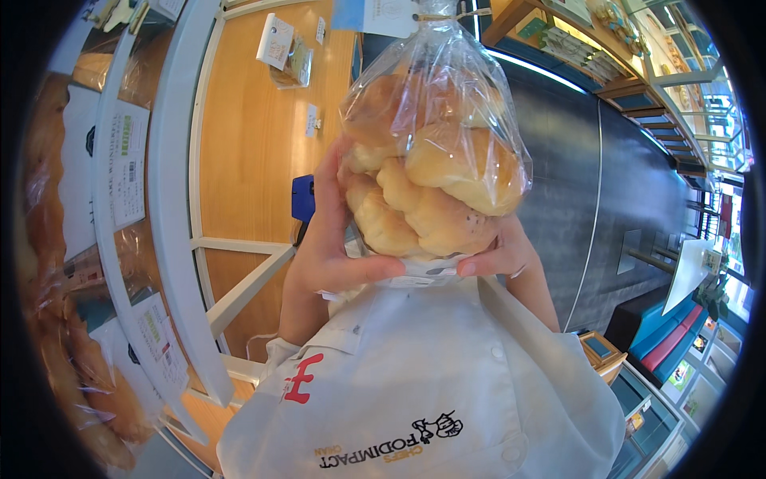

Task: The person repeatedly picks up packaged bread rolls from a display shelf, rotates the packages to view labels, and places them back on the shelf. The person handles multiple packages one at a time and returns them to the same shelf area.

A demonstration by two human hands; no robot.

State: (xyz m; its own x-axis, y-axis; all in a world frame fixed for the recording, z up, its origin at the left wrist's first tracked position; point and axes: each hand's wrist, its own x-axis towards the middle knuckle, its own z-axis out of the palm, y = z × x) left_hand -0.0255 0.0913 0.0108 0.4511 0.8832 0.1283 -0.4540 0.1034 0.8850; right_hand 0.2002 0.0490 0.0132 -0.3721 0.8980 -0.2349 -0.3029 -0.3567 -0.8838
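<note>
A clear plastic bag of golden bread rolls [443, 173] is between my two hands, in front of my white chef's jacket. Its gathered neck, bound with a tie [452, 14], points to the top of the view, beside a white and blue card [389, 17]. My left hand [338, 257] grips the lower left of the bag, its thumb across the near end and its fingers partly hidden behind. On the lower right, my right hand [499, 254] holds the bag, thumb in front; its other fingers are hidden by the rolls.
A wooden display surface [245, 161] with a white frame [173, 197] lies at left, bearing a small packaged item [293, 63]. Bagged breads [102, 383] fill the far left. Dark floor [556, 179] stretches right towards bakery shelving [628, 90], a white table [688, 272] and a bench [664, 335].
</note>
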